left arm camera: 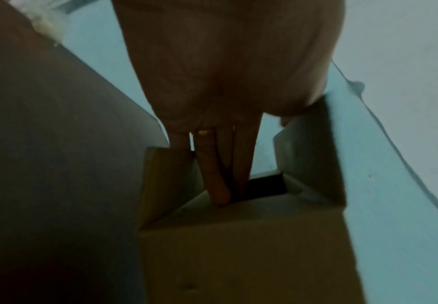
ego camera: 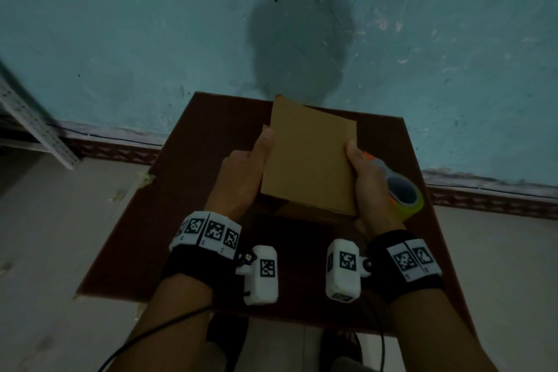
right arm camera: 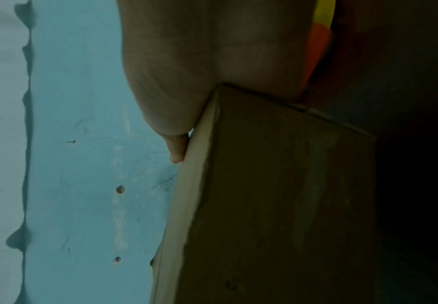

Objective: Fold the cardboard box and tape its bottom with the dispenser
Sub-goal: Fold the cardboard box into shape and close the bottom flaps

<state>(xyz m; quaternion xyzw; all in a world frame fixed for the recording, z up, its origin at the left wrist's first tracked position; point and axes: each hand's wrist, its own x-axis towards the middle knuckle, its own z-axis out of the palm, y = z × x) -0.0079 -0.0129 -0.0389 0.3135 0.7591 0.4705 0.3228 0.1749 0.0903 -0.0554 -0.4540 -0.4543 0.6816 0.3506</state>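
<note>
I have the cardboard box (ego camera: 309,157) held between both hands above the dark red-brown table (ego camera: 193,178), one broad brown panel facing up toward my head camera. My left hand (ego camera: 241,175) grips its left side, thumb lying along the top panel's edge and the fingers wrapped underneath. In the left wrist view those fingers (left arm camera: 212,174) reach straight down into the opening among the loose flaps (left arm camera: 165,185), their tips touching the cardboard. My right hand (ego camera: 370,181) clamps the right edge, thumb on top near the far corner and palm pressed against the side; the right wrist view shows the palm against the box corner with one fingertip (right arm camera: 177,150) on the panel's rim. So both hands are closed on the box, neither one free.

The tape dispenser (ego camera: 398,187), with a yellow-green roll and an orange and grey body, sits on the table just beside my right hand, partly hidden behind it. Whether hand and dispenser touch, I cannot tell. Behind the table stands a scuffed teal wall (ego camera: 151,39).
</note>
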